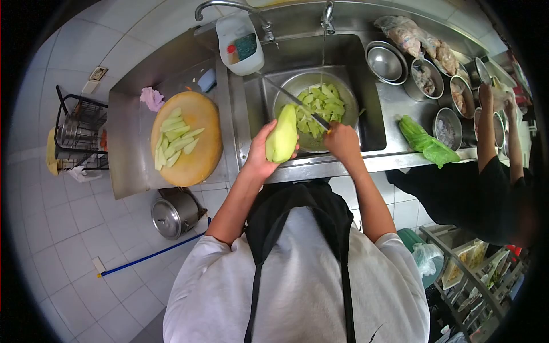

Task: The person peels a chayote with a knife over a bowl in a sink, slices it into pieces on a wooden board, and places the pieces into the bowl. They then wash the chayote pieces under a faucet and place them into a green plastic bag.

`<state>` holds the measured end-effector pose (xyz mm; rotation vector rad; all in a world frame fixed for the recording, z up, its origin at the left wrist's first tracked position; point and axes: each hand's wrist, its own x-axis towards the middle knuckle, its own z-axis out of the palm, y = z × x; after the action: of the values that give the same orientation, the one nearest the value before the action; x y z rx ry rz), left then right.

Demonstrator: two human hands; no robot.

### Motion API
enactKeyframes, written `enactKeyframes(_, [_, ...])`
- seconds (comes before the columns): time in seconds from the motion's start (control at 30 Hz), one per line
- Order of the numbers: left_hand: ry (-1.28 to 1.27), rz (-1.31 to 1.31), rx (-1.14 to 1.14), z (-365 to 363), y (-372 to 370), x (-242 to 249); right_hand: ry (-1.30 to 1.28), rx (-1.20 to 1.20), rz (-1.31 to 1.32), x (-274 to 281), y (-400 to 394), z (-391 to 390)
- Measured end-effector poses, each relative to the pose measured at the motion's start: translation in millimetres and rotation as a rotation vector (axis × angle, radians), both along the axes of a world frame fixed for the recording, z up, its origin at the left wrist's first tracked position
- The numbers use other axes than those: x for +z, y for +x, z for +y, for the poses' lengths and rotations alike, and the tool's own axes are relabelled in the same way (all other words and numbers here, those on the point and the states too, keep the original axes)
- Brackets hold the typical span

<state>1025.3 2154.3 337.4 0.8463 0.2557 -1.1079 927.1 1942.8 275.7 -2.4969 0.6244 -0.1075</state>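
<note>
My left hand [264, 150] is wrapped round a peeled, pale green gourd-like vegetable [282, 135], held upright at the sink's front edge. In my right hand [342, 142] is the dark handle of a long knife [290, 96]. Its blade slants up and left, passing just beyond the vegetable's upper end in this view. Behind both hands, a wide metal bowl [280, 102] of cut green pieces [326, 102] sits in the sink [373, 117]. A thin stream of water falls toward it from the right faucet [327, 17].
Left of the sink, a round cutting board [209, 151] carries several pale green wedges [174, 137]. A white plastic container [243, 64] stands at the sink's back left corner. To the right are metal bowls [384, 64], a green leafy vegetable [424, 140] and another person's arms [487, 126].
</note>
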Motion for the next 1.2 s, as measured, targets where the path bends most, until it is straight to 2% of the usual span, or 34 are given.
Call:
enactKeyframes(0.13, [-0.022,-0.058,0.002,2.0,1.9,0.6,0.127,0.022,0.058,16.3,-2.3,-6.5])
enactKeyframes(0.27, [0.027,-0.036,0.046,-1.9,2.7,-3.0,0.200,0.104,-0.107,57.7,-5.5,21.3])
enactKeyframes(0.4, [0.016,-0.051,0.073,-3.8,-1.6,-9.6,0.085,0.178,-0.184,76.0,-3.0,40.8])
enactKeyframes(0.5, [0.001,-0.054,0.033,-3.1,-1.9,-10.2,-0.008,0.123,-0.124,62.8,1.0,35.8])
enactKeyframes(0.7, [-0.039,0.000,0.009,2.8,0.9,-3.6,0.028,0.018,0.032,9.7,1.8,9.2])
enactKeyframes(0.83, [-0.062,0.019,0.087,1.3,-3.0,10.7,0.234,-0.017,0.140,-6.9,-3.1,-4.7])
enactKeyframes(0.97, [0.043,-0.103,0.136,-5.1,-6.0,5.3,0.642,-0.145,0.104,-5.2,-3.3,0.4])
enactKeyframes(1.07, [0.033,-0.107,0.108,-6.0,-3.4,1.0,1.021,-0.233,0.208,-2.8,-1.5,1.3])
enactKeyframes(1.17, [0.032,-0.113,0.111,-4.5,0.2,-6.3,0.929,-0.192,0.099,7.7,-6.4,13.5])
enactKeyframes(1.2, [0.046,-0.124,0.121,-5.9,0.4,-6.9,0.958,-0.205,0.134,3.4,-5.1,14.6])
